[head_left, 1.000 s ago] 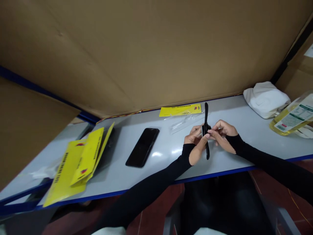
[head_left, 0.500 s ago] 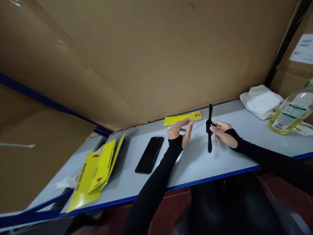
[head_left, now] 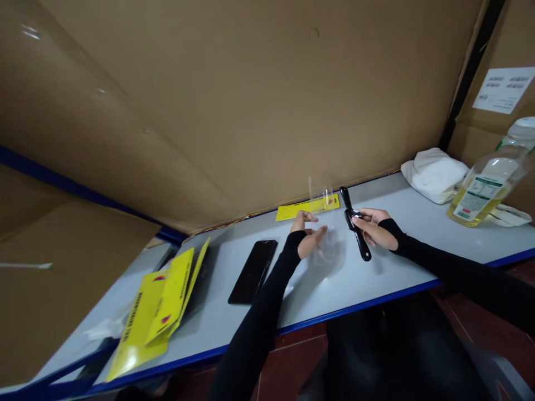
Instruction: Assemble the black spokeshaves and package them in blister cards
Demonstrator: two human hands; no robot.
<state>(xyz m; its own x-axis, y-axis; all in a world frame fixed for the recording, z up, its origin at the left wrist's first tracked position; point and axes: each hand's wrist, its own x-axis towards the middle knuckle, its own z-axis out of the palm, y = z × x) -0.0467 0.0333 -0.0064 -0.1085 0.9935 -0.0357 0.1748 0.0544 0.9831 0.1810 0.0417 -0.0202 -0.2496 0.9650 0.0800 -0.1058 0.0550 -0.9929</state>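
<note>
Rising beyond the left hand (head_left: pixel 304 236) and the right hand (head_left: pixel 378 229), one broad brown cardboard panel (head_left: pixel 251 111) backs one smooth grey, blue-edged table (head_left: pixel 384 278). Well to the left of the left hand, at least three yellow printed cards (head_left: pixel 144 317) overlap. Beyond and right of the right hand, one clear plastic bottle (head_left: pixel 504 167) with a white label (head_left: pixel 478 197) contains yellow liquid (head_left: pixel 494 206); near it sits one soft, folded white bundle (head_left: pixel 432 174). One flat, black, rectangular phone (head_left: pixel 253 273) lies left of the left hand. Past the left hand's fingers, one yellow card strip (head_left: pixel 298 210) lies by the panel's foot. Held slantwise between the right hand's thumb and fingers is one glossy black tool (head_left: pixel 349 218), long and slim with a wider middle. One thin clear plastic shell (head_left: pixel 331 248), blurred, is in the left hand's narrow grip; its contents cannot be made out.
</note>
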